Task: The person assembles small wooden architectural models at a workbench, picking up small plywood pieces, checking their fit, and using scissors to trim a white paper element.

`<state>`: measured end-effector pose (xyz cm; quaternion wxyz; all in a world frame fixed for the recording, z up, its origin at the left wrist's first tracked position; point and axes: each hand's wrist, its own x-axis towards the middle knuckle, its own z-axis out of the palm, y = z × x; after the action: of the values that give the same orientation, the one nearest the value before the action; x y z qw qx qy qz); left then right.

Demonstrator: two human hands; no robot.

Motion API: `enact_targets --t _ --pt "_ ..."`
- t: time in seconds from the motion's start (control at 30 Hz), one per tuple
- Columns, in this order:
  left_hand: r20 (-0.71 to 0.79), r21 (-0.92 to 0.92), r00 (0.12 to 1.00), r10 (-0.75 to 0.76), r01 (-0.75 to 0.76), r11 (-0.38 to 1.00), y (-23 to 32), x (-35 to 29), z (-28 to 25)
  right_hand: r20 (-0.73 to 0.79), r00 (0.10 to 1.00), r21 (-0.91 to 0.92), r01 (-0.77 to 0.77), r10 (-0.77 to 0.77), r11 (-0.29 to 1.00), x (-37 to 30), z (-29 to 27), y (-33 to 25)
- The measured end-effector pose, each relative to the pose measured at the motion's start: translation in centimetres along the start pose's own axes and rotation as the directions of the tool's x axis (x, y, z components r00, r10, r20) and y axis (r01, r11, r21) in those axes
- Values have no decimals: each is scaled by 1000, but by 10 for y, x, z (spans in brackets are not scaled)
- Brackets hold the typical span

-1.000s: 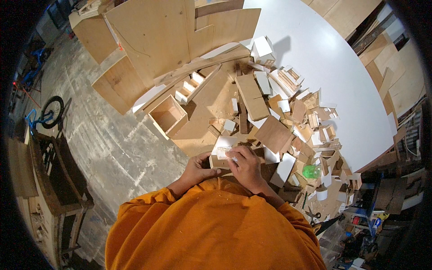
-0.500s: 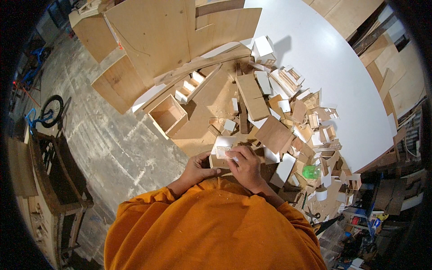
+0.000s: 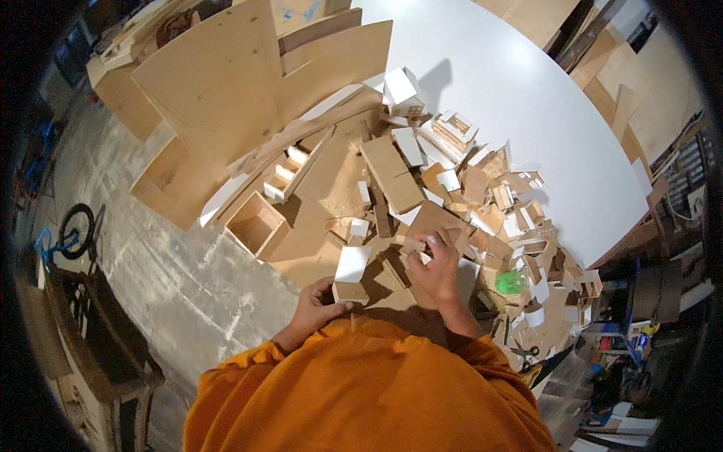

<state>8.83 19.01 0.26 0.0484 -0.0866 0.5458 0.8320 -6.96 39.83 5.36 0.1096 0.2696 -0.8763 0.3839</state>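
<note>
At the near edge of the worktable, my left hand [image 3: 310,310] grips a small wooden box [image 3: 352,265] with a white top and bare wood front. Its thumb lies along the near face and its fingers reach round the left side. To the right of the box, my right hand [image 3: 437,267] is raised over the table with its fingers pinched. A small pale wooden piece [image 3: 410,245] shows at those fingertips, partly hidden by them. Just beyond the right hand lies a brown wooden panel [image 3: 437,223].
An open wooden box [image 3: 257,226] and a divided white tray [image 3: 289,175] stand at the left. Several wood offcuts and miniature pieces crowd the right, with a green transparent container [image 3: 510,282] and scissors [image 3: 525,350]. Large plywood sheets [image 3: 218,75] stand at the far left.
My right hand has moved off the white-topped box to the right, with the small wooden piece at its fingertips. My left hand keeps its hold on the box. The view has shifted.
</note>
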Motion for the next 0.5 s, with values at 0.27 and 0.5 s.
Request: enact_targets --t 0.27,0.5 --pt "-9 -24 998 -59 59 998 4 -1 3 20 993 -266 117 -116 957 62 2 30" --pt "-11 -48 999 -47 47 998 1 -1 3 278 951 -327 -42 139 944 76 47 14"
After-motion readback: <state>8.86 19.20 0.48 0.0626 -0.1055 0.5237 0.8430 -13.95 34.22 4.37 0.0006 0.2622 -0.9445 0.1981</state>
